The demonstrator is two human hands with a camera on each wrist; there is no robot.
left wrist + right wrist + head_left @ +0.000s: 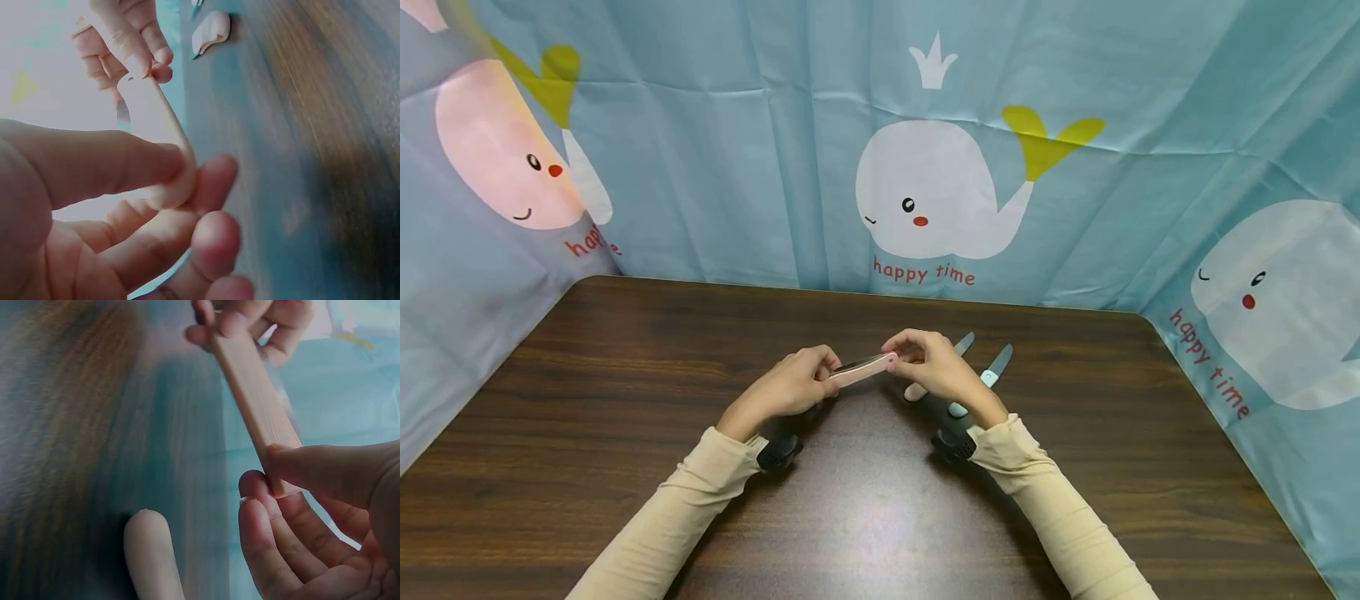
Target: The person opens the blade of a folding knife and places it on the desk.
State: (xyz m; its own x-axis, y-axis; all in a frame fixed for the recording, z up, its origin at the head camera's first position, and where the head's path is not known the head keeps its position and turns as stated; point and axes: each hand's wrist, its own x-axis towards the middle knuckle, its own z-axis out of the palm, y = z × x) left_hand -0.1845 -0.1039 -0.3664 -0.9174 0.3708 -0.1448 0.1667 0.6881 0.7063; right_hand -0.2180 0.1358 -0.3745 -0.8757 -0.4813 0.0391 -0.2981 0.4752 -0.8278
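Note:
A pale pink folding knife (861, 371) is held up off the table between both hands, with a dark grey blade edge along its upper side. My left hand (790, 382) pinches one end; in the left wrist view, the thumb presses the smooth handle (153, 119) against the fingers. At the other end, near a small pivot dot, my right hand (940, 365) pinches the knife with thumb and fingers. Beneath the right hand lies a second pink-handled knife (914, 392), its grey blade out. Beside it is a mint-handled knife (990, 379), also with blade out, partly hidden by the right wrist.
The dark wood-grain table (625, 400) reaches a light blue curtain (700, 167) with printed whales at the back and sides. Black devices sit at the left wrist (780, 452) and right wrist (953, 444), low over the tabletop.

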